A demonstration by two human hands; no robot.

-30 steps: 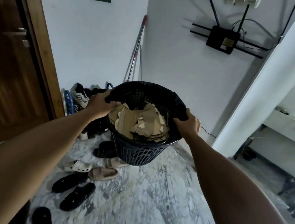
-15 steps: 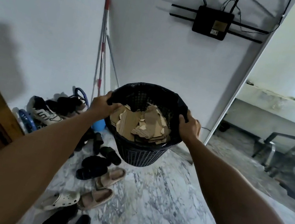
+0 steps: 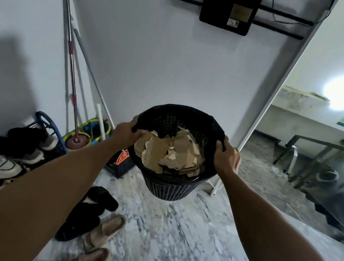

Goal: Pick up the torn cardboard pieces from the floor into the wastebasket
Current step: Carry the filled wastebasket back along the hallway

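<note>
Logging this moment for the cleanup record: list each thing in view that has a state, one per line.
wastebasket: held up off the floor, upright
cardboard pieces: piled inside the wastebasket
left hand: grips the rim
right hand: grips the opposite rim
mop: leaning against the wall
tan slippers: lying on the floor

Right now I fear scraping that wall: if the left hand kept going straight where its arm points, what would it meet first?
The left hand already grips the wastebasket rim; beyond it, likely the white wall, though depth is unclear.
</note>
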